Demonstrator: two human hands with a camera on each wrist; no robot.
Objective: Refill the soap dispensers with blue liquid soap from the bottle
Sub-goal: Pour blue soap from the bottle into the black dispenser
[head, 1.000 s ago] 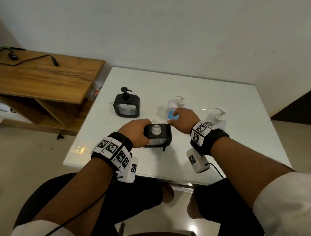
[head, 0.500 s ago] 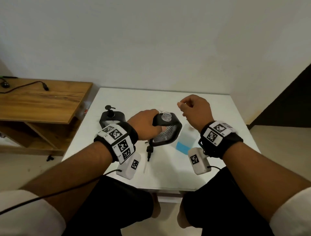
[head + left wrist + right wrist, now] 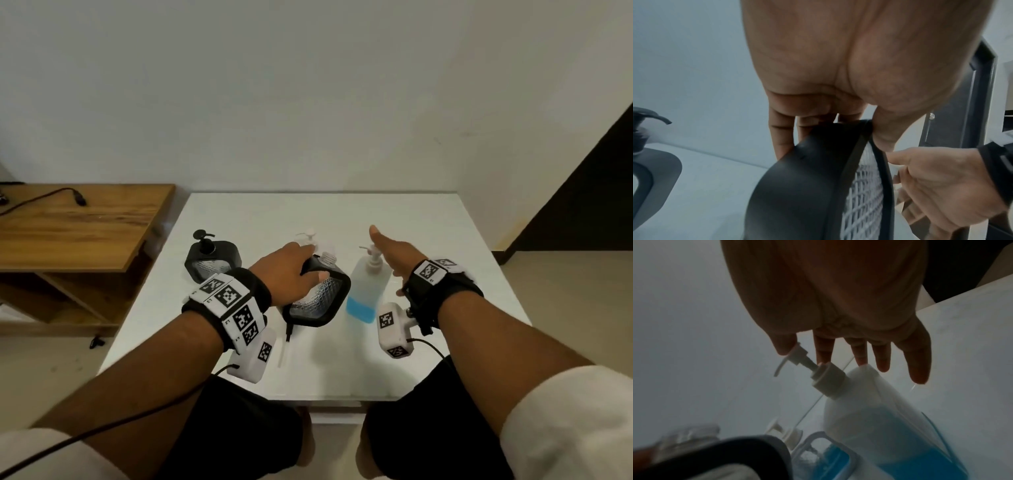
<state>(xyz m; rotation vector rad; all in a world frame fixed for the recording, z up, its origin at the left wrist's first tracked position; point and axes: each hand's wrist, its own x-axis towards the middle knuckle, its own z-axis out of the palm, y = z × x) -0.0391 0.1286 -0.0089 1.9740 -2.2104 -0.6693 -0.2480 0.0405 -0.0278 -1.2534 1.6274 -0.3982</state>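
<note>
My left hand (image 3: 301,263) grips the top of a black dispenser (image 3: 317,296) near the table's middle. The dispenser is tilted and its clear threaded neck (image 3: 329,257) is uncapped. Its black frame and patterned window fill the left wrist view (image 3: 801,186). Its black pump with tube (image 3: 286,339) lies on the table in front. To the right stands a clear pump bottle (image 3: 368,287) with blue soap at its bottom. My right hand (image 3: 387,250) hovers just behind its pump head (image 3: 797,360), fingers (image 3: 917,366) spread, holding nothing.
A second black dispenser (image 3: 212,260) with its pump on stands at the left. A white dispenser (image 3: 310,238) stands behind my left hand, with blue soap showing in it (image 3: 822,456). A wooden side table (image 3: 78,226) adjoins the white table (image 3: 445,325).
My left hand has lifted and tilted the black dispenser. My right hand left the white dispenser, rose curled, and is now spread open by the pump bottle.
</note>
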